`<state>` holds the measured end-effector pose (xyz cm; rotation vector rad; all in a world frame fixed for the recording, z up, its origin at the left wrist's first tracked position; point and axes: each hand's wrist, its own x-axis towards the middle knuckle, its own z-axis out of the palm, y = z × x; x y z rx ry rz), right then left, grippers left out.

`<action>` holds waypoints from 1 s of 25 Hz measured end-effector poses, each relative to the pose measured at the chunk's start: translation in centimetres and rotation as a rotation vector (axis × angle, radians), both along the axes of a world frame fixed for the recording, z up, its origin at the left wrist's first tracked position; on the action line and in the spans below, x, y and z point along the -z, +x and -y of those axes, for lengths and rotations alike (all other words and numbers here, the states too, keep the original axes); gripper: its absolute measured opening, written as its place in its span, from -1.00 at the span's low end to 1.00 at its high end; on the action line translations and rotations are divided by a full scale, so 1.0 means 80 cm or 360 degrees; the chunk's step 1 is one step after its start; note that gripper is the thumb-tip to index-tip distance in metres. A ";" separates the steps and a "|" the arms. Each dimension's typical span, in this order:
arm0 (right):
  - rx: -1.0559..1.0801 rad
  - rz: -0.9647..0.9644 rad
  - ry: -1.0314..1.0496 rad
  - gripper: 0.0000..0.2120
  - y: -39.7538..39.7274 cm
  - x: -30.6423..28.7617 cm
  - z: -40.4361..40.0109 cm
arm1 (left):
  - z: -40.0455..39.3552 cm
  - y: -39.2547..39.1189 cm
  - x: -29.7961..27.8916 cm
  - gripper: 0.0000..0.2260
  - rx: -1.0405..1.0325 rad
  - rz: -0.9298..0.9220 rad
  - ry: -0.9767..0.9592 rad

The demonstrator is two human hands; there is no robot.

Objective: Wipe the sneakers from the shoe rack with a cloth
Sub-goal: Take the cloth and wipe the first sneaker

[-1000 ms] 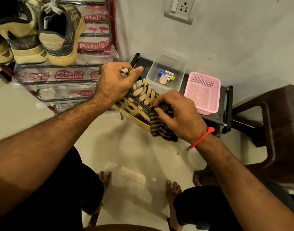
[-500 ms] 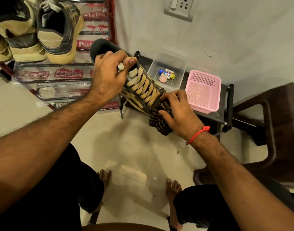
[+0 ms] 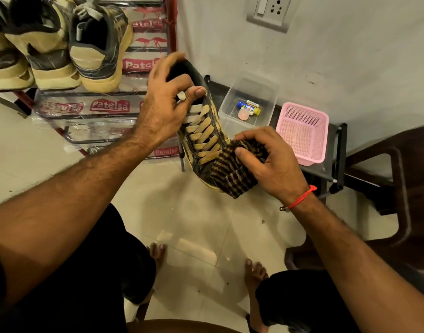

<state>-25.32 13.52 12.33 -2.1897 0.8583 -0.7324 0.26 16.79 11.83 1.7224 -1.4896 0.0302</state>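
A dark sneaker (image 3: 203, 140) with tan laces is held in the air in front of me, toe pointing toward me. My left hand (image 3: 167, 102) grips it at the collar and tongue, thumb over the top laces. My right hand (image 3: 268, 159) holds a brown-and-black striped cloth (image 3: 230, 171) bunched against the sneaker's toe. More sneakers (image 3: 95, 49) of the same tan and dark colours stand on the red shoe rack (image 3: 105, 111) at the upper left.
A low black stand (image 3: 336, 164) against the wall carries a clear plastic box (image 3: 249, 102) with small items and a pink mesh basket (image 3: 302, 133). A brown plastic chair (image 3: 398, 188) is at the right. My bare feet rest on the tiled floor (image 3: 194, 212).
The sneaker has been turned from lying on its side to laces-up, heel raised. My left hand shifted to the collar, and my right hand moved the cloth down onto the toe.
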 end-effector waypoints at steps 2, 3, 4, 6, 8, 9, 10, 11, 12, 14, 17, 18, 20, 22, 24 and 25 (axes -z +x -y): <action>0.0050 0.0131 -0.0035 -0.77 0.003 -0.001 0.001 | 0.003 -0.002 0.006 -0.59 0.0119 -0.0022 -0.0022; 0.0055 0.0134 -0.0077 -0.75 0.005 0.000 -0.001 | 0.005 -0.006 0.007 -0.63 0.0123 -0.0084 -0.0039; 0.0028 0.0082 -0.0129 -0.73 0.007 0.000 -0.004 | 0.005 -0.011 0.006 -0.64 0.0090 -0.0148 -0.0055; -0.0094 -0.0129 -0.0179 -0.58 0.012 -0.001 -0.018 | 0.006 -0.016 0.002 -0.60 -0.0054 -0.0224 -0.0062; -0.0192 -0.0344 -0.0229 -0.41 0.017 0.000 -0.037 | 0.007 -0.011 -0.001 -0.52 -0.0167 -0.0273 -0.0017; -0.0232 -0.0417 -0.0284 -0.43 0.021 0.001 -0.047 | 0.007 -0.009 -0.002 -0.47 -0.0207 -0.0267 0.0025; -0.0280 -0.0481 -0.0348 -0.49 0.024 0.002 -0.056 | 0.007 -0.008 -0.001 -0.45 -0.0242 -0.0238 0.0076; -0.0328 -0.0545 -0.0411 -0.56 0.026 0.002 -0.061 | 0.006 -0.009 0.000 -0.44 -0.0273 -0.0198 0.0120; -0.0353 -0.0598 -0.0451 -0.61 0.026 0.001 -0.061 | 0.005 -0.011 -0.001 -0.46 -0.0303 -0.0157 0.0151; -0.0270 -0.0648 -0.0457 -0.67 0.022 -0.002 -0.047 | 0.004 -0.015 -0.004 -0.55 -0.0354 -0.0098 0.0171; -0.0004 -0.0643 -0.0513 -0.70 0.017 -0.009 -0.032 | 0.006 -0.017 -0.008 -0.60 -0.0462 0.0013 0.0158; 0.0016 -0.0679 -0.0589 -0.70 0.022 -0.008 -0.043 | 0.008 -0.019 -0.007 -0.61 -0.0491 0.0047 0.0177; -0.0108 -0.0733 -0.0783 -0.71 0.037 -0.003 -0.081 | 0.012 -0.027 -0.004 -0.63 -0.0524 0.0090 0.0220; -0.0189 -0.0814 -0.0842 -0.74 0.042 0.003 -0.092 | 0.013 -0.033 -0.002 -0.64 -0.0506 0.0103 0.0239; -0.0003 -0.0818 -0.0708 -0.75 0.034 0.000 -0.057 | 0.013 -0.031 -0.004 -0.64 -0.0501 0.0097 0.0267; 0.0117 -0.0788 -0.0641 -0.75 0.029 -0.002 -0.038 | 0.013 -0.028 -0.006 -0.65 -0.0534 0.0087 0.0284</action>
